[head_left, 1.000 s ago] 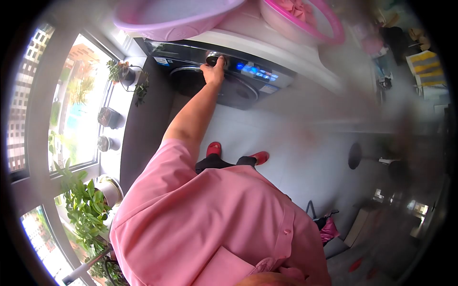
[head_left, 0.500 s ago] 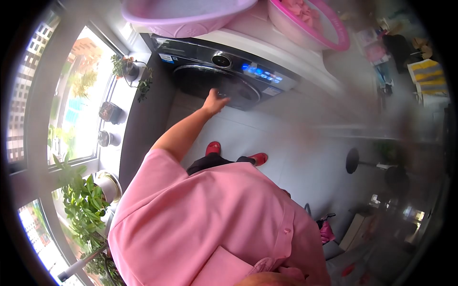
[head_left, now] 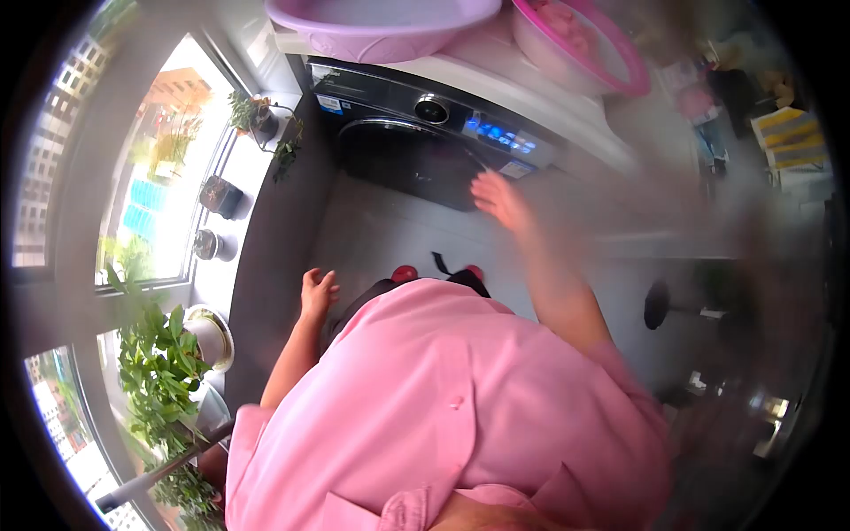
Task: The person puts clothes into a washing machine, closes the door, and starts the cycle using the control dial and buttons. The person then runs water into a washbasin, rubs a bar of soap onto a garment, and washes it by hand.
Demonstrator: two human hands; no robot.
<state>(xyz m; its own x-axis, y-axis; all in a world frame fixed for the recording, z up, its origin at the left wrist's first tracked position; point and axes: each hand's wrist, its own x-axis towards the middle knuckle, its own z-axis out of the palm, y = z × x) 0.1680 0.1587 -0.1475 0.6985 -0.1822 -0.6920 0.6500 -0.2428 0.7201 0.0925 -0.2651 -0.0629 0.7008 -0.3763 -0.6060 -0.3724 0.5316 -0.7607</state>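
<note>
A dark front-loading washing machine (head_left: 372, 102) stands ahead, its display lit blue. Its round door (head_left: 390, 155) is blurred, and I cannot tell whether it is ajar. My right hand (head_left: 501, 198) reaches towards the lower right side of the machine front, fingers stretched and holding nothing I can see; whether it touches the machine is unclear. Low on the left, near the dark side wall, my left hand (head_left: 319, 293) hangs with its fingers apart and nothing in it.
A purple basin (head_left: 381, 31) and a pink-rimmed basin (head_left: 580, 49) holding pink cloth sit on the white counter above the machine. Potted plants (head_left: 159, 372) line the window side at left. A grey pole (head_left: 168, 469) slants at lower left. Red shoes (head_left: 405, 273) show on the floor.
My left hand has drawn back from the door to the lower left. My right hand has come into view and extended towards the machine. My body has turned and moved nearer.
</note>
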